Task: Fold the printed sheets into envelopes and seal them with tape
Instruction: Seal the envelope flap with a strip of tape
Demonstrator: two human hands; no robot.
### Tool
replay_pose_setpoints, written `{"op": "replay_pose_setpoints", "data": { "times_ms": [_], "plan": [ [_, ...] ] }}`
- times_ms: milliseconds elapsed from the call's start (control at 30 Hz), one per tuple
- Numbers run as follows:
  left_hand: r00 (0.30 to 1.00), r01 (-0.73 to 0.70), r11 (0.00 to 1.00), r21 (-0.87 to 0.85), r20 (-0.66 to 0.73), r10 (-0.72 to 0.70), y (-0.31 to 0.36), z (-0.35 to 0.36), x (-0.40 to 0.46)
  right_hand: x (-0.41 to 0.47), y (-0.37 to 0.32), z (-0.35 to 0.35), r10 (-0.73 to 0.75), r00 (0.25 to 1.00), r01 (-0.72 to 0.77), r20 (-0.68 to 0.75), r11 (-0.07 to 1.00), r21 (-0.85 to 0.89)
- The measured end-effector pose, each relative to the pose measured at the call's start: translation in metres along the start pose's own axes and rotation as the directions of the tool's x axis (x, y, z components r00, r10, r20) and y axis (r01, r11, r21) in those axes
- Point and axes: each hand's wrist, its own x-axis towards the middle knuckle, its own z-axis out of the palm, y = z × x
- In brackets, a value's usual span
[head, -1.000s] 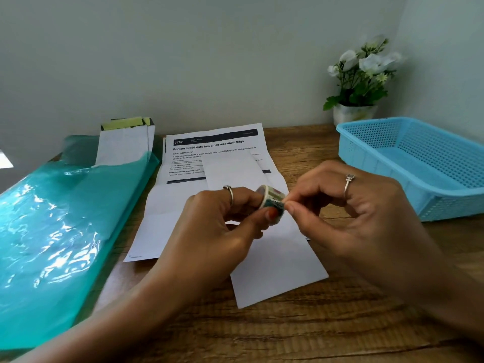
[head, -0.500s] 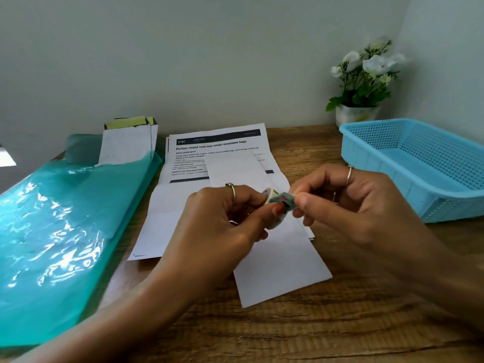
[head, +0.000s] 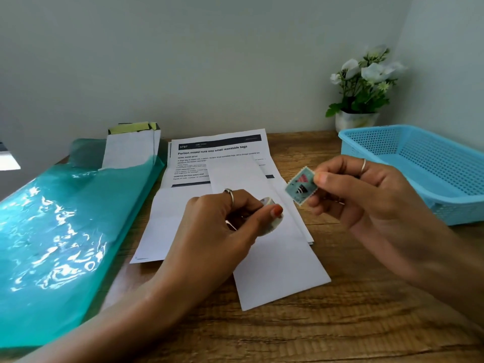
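1. The folded sheet (head: 272,247) lies on the wooden table (head: 353,323), a long white strip running toward the person. Both hands hover above its upper half.
2. The tape roll (head: 271,217) sits over the folded sheet, near its middle, held in the left hand (head: 217,226). A stamp-like piece of tape (head: 301,189) with a scalloped edge is held up just right of the folded sheet's upper part by the right hand (head: 366,197), apart from the roll.
3. Under the folded sheet lies a stack of printed sheets (head: 217,153), their black header and heading showing beyond its far end.
4. Left of the folded sheet lies a shiny teal plastic folder (head: 57,231), with a white envelope with a yellow-green strip (head: 131,148) sticking out of its far end.
5. Right of the folded sheet stands a blue perforated basket (head: 424,163); behind that, a white pot of white flowers (head: 364,87) against the wall.
6. The left hand grips the tape roll, thumb pressed on its rim and fingers curled round behind. The right hand pinches the piece of tape by its right edge between thumb and forefinger, the other fingers curled in.
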Motion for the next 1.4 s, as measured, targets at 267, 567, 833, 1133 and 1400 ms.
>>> {"op": "replay_pose_setpoints", "data": {
  "times_ms": [267,567,833,1133,1400],
  "plan": [
    [0.979,-0.173,0.980,0.100,0.124,0.160,0.004,0.007,0.000,0.010,-0.003,-0.014,0.140,0.984,-0.132,-0.112,0.988,0.080],
    [0.769,-0.554,0.817,0.163,0.477,0.426,0.019,0.038,0.025,0.020,-0.017,-0.038,0.083,0.961,-0.054,-0.265,0.992,0.118],
    [0.603,-0.760,0.622,0.187,0.558,0.569,0.031,0.076,0.040,0.023,-0.017,-0.040,0.059,0.967,-0.036,-0.248,0.995,0.096],
    [0.663,-0.690,0.711,0.138,0.514,0.544,0.024,0.071,0.041,0.024,-0.015,-0.043,0.079,0.973,-0.061,-0.217,0.994,0.089],
    [0.993,-0.073,0.997,0.038,0.097,0.069,0.021,0.047,0.049,0.021,-0.014,-0.043,0.129,0.971,-0.114,-0.201,0.990,0.086]
  ]
}}
